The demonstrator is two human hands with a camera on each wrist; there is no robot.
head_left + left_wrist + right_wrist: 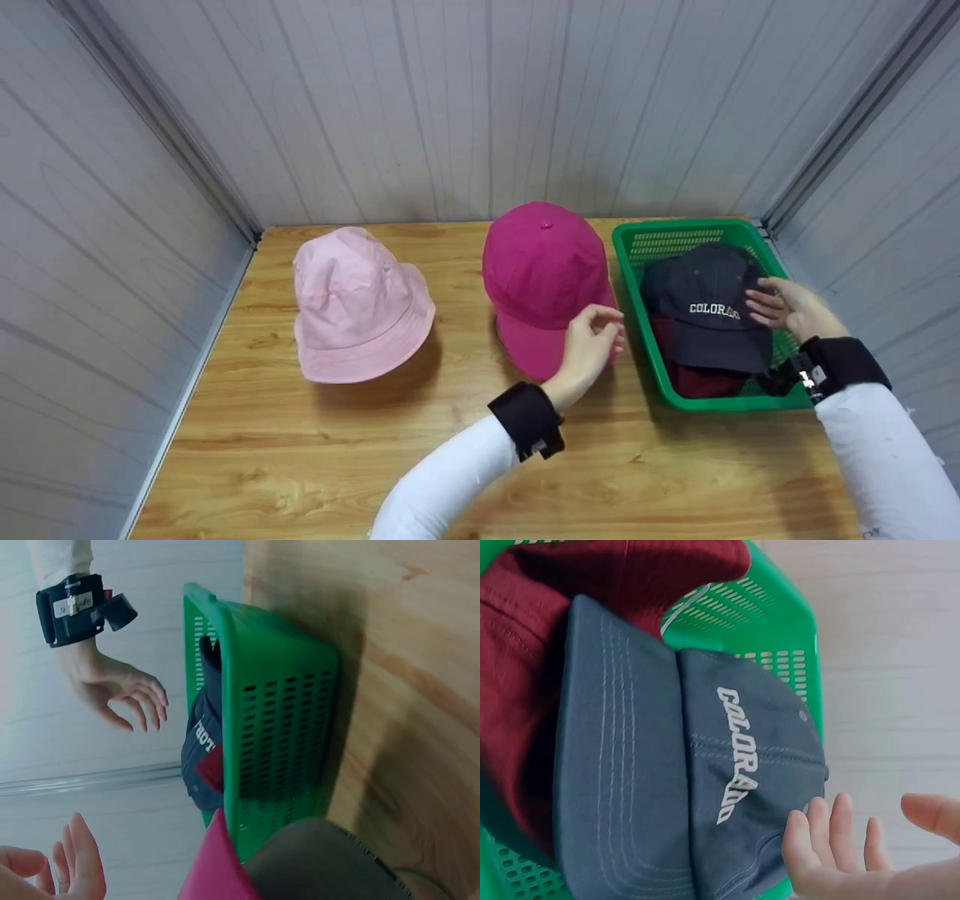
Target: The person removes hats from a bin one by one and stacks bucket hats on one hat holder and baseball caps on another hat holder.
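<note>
A dark navy cap (705,322) lettered COLORADO lies on top of a maroon cap (701,381) in a green basket (628,247) at the right. My right hand (756,298) hovers at the navy cap's crown with fingers spread and relaxed; the right wrist view shows the fingertips (821,829) at the navy cap's (667,765) edge, holding nothing. My left hand (606,324) hangs loosely curled and empty over the brim of a magenta cap (544,270), just left of the basket. A pink bucket hat (360,307) sits farther left.
The wooden table (337,450) is boxed in by grey panel walls at the back and on both sides. The basket (277,727) stands against the right wall. Bare wood lies in front of the hats and between them.
</note>
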